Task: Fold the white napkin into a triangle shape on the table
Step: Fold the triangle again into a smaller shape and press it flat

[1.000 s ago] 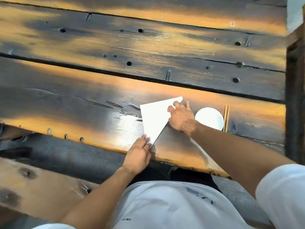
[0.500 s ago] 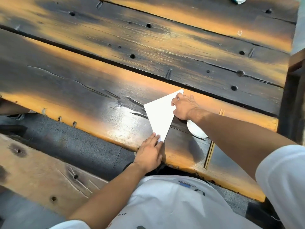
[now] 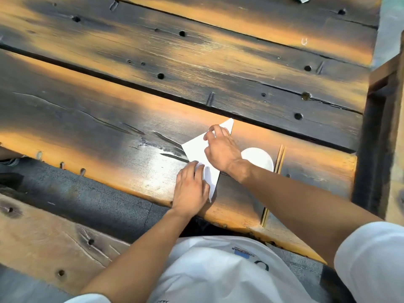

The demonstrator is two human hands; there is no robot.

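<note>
dark, orange-streaked plank wooden table [image 3: 109,132] carries everything. left hand [image 3: 192,189] is laid flat, fingers straight, on the near tip of the white triangular folded paper napkin [image 3: 196,149], likely to pin it. right hand [image 3: 220,147] is pressed on the far part with fingers bent, nothing gripped, seemingly to flatten the crease. napkin lies near the table's front edge. white round plate [image 3: 260,159] and wooden chopsticks [image 3: 279,156] are just right. since earlier, the left hand has been slid further onto the napkin, covering more of it.

Left of my hands [image 3: 191,189] the bench [image 3: 87,119] lies open along its near edge; a white dish [image 3: 260,159] and chopsticks [image 3: 279,157] crowd the right end.
</note>
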